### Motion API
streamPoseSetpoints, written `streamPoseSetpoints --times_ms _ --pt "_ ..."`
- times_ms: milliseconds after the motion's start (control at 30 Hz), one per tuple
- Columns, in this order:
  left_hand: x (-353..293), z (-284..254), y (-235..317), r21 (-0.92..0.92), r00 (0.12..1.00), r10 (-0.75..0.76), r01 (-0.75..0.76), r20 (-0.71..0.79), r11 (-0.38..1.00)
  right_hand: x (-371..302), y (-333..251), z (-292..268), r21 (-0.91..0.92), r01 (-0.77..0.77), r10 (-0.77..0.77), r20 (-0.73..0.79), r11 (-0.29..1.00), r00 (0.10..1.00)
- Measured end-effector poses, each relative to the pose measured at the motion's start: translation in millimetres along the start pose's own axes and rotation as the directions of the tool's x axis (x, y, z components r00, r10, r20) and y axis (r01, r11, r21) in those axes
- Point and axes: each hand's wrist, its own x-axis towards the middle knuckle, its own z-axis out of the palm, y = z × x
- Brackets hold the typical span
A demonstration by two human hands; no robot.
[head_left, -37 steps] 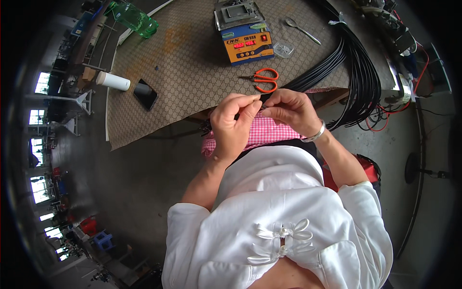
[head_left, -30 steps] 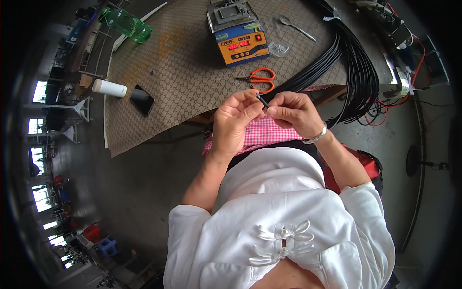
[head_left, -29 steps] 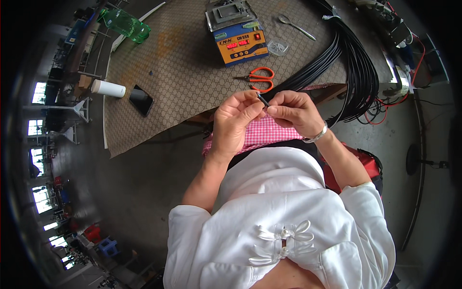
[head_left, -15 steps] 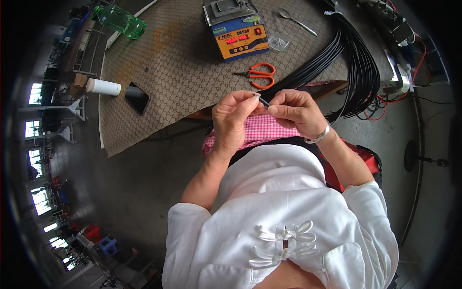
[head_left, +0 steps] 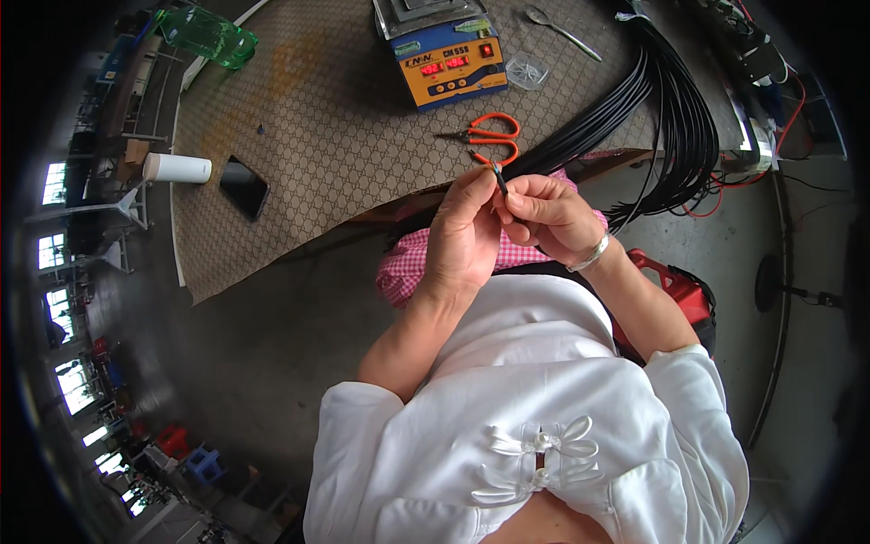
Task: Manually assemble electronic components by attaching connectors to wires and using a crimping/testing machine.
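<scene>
My left hand (head_left: 464, 231) and my right hand (head_left: 546, 215) meet just in front of the table edge. Between their fingertips they pinch the end of a thin black cable (head_left: 499, 179), which points up toward the table. The right wrist wears a silver bracelet (head_left: 591, 256). A thick bundle of black cables (head_left: 671, 100) runs over the table's right side and hangs off its edge beside my right hand. Orange-handled scissors (head_left: 489, 136) lie on the table just beyond my fingers.
On the patterned table cover (head_left: 317, 136) stand an orange and blue device with red digits (head_left: 450, 62), a small clear round box (head_left: 526, 70), a metal tool (head_left: 560, 28), a black phone (head_left: 244, 187), a white cylinder (head_left: 177, 168) and a green bottle (head_left: 207, 34). A red object (head_left: 675, 286) is on the floor at right.
Both hands have stayed together on the cable end, with small finger shifts. The view has tilted slightly, so the table items sit higher in the picture.
</scene>
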Motion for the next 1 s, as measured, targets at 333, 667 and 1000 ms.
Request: streamPoseSetpoints --times_ms 333,667,1000 --pt "-8 7 19 0.529 0.958 0.287 -0.232 -0.023 0.817 4 -13 2 -0.528 0.234 -0.346 -0.124 0.817 0.93" --pt "-4 4 25 0.688 0.965 0.262 -0.179 -0.016 0.703 5 -6 -1 -0.521 0.277 -0.378 -0.096 0.807 0.921" --pt "6 3 5 0.034 0.998 0.035 -0.033 -0.061 0.999 8 2 1 -0.11 0.155 -0.176 -0.215 0.982 0.961"
